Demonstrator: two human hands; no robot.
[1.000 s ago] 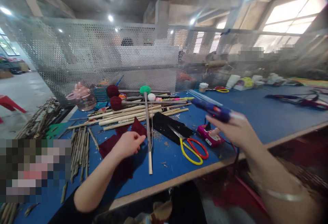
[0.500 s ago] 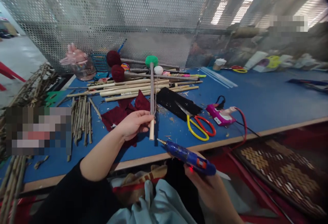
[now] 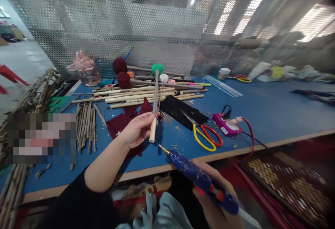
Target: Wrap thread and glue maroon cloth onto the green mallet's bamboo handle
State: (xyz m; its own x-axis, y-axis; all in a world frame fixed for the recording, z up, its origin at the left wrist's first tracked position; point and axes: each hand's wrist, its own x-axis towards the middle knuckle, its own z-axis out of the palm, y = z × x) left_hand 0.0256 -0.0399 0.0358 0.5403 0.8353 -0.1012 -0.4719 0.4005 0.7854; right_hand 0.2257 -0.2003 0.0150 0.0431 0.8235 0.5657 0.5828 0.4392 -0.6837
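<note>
My left hand (image 3: 140, 127) pinches a slim wooden stick (image 3: 156, 98), its upper part wrapped in grey and its lower end bare pale wood. The stick's top end appears in front of a green ball (image 3: 157, 69); whether they are joined I cannot tell. In my right hand (image 3: 217, 194) is a blue hot glue gun (image 3: 193, 171) with a small red light showing. Its metal nozzle points up and left, a little apart from the stick's bare end. Dark red cloth (image 3: 123, 120) lies behind my left hand on the blue table (image 3: 264, 106).
Scissors (image 3: 204, 138) with yellow and red handles lie by black fabric (image 3: 184, 112). A purple power strip (image 3: 227, 125) has a plug and red cord. Pale sticks (image 3: 141, 96), dark red yarn balls (image 3: 123, 80) and cut twigs (image 3: 86, 126) lie behind and left.
The stick's bare end has tilted toward me and slightly left in my left hand. My right hand has brought the glue gun lower and closer to me, its nozzle still near the stick.
</note>
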